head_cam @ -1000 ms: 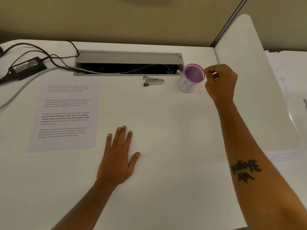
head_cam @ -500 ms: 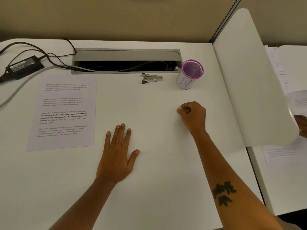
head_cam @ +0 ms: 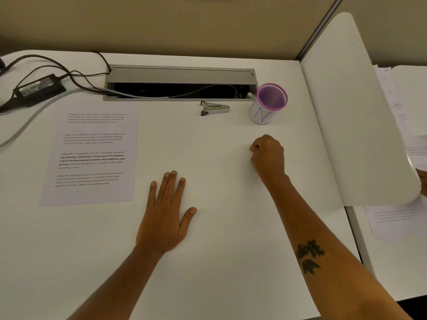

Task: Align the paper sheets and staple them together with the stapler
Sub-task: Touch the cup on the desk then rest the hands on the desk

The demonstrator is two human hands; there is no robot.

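Note:
A printed paper sheet (head_cam: 92, 153) lies flat on the white desk (head_cam: 219, 262) at the left. A small silver stapler (head_cam: 214, 108) rests near the back, just in front of the cable tray. My left hand (head_cam: 165, 214) lies flat and open on the desk, right of the paper and not touching it. My right hand (head_cam: 268, 155) rests on the desk as a closed fist, in front of the pink cup and right of the stapler. I cannot see anything held in the fist.
A pink mesh cup (head_cam: 269, 103) with a white label stands at the back right. An open cable tray (head_cam: 180, 85) runs along the back; a power adapter (head_cam: 39, 88) and cables sit at back left. A white divider (head_cam: 360, 116) borders the right side, with more papers (head_cam: 397, 218) beyond.
My right hand has drawn back from the pink cup's rim toward me and now rests as a fist on the desk. The left hand and the paper have stayed put.

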